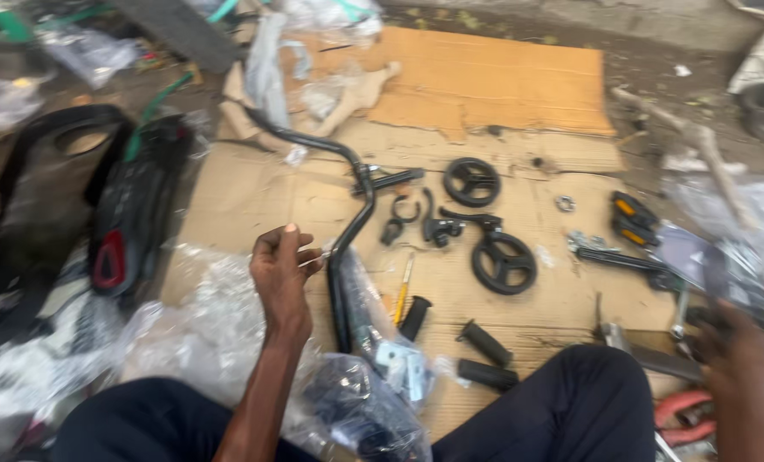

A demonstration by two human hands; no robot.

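Note:
My left hand (281,267) is held over the cardboard (245,197), its fingertips pinched on a small pale thin strip (315,256). It sits right beside the bent black handlebar (347,218), which lies partly in clear plastic wrap. My right hand (741,376) is blurred at the right edge, down among metal parts and wrenches (677,316). Its grip is unclear. Red-handled pliers (686,419) lie just below it.
Two small black wheels (472,181) (503,263), black clamps (403,218), a yellow-handled screwdriver (403,291), two rubber grips (484,342) and pedals with orange reflectors (632,218) lie on the cardboard. Black moulded parts (133,205) and crumpled plastic bags (202,325) fill the left. My knees are at the bottom.

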